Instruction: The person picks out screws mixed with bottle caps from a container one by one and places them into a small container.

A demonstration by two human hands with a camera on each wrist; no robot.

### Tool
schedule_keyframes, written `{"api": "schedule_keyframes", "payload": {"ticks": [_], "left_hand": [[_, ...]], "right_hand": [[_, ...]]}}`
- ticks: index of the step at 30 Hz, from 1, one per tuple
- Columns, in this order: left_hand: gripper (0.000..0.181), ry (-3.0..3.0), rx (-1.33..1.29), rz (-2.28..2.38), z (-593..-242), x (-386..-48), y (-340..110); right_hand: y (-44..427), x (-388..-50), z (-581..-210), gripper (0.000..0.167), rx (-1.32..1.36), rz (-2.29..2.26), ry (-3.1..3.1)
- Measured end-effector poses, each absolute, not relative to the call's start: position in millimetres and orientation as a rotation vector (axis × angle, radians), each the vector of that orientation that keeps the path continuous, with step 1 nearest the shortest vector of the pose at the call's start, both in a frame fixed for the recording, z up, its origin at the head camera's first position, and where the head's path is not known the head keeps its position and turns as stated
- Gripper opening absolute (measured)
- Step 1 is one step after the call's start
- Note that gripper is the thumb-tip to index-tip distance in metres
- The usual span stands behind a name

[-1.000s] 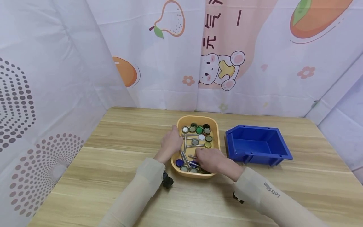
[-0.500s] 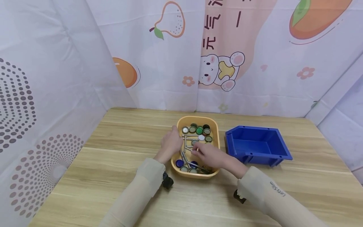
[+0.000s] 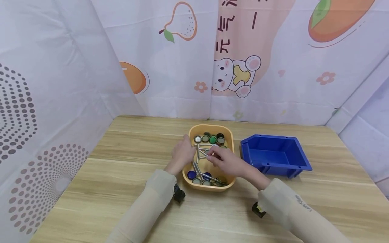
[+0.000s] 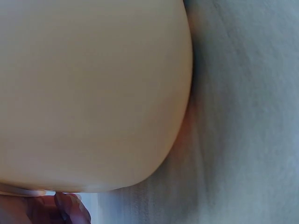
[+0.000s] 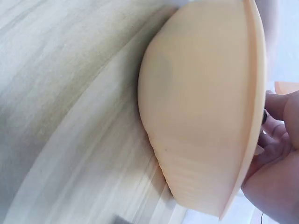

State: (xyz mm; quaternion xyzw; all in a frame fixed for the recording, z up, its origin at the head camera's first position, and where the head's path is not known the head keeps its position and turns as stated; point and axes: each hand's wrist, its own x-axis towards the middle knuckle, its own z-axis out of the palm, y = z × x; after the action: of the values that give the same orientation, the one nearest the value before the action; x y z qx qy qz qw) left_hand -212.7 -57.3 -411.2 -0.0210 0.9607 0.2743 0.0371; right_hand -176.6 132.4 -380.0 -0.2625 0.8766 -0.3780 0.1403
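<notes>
An orange plastic tub (image 3: 229,135) holds long silver screws (image 3: 198,155) and loose bottle caps (image 3: 213,139). My left hand (image 3: 182,152) grips the tub's left rim; in the left wrist view some of its fingers (image 4: 72,209) show at the rim, beside the outer wall. Over the tub's middle, my right hand (image 3: 226,162) pinches a silver screw (image 3: 203,153) between thumb and fingers, its shaft pointing up and left. From the right wrist, the tub's side wall (image 5: 201,102) covers most of the view, with my right hand (image 5: 280,154) beyond the rim.
To the right of the tub stands a blue plastic bin (image 3: 270,157). Both rest on a wood-grain table (image 3: 127,162). A printed white curtain (image 3: 170,74) hangs behind and at the sides.
My right hand has moved up and away from the tub's near side to its middle, carrying the screw. The left hand stays on the rim.
</notes>
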Motion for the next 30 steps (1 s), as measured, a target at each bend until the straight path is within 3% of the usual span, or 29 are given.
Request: {"api": "schedule_keyframes", "payload": {"ticks": [8, 30], "left_hand": [[0.032, 2.947, -0.056, 0.844, -412.4, -213.1, -57.7], [0.037, 2.941, -0.065, 0.822, -410.6, -214.0, -57.7]], "right_hand": [[151.5, -180.5, -370.5, 0.015, -0.727, -1.184, 2.583], [224.5, -190.1, -338.7, 0.030, -0.477, -1.239, 2.698]]}}
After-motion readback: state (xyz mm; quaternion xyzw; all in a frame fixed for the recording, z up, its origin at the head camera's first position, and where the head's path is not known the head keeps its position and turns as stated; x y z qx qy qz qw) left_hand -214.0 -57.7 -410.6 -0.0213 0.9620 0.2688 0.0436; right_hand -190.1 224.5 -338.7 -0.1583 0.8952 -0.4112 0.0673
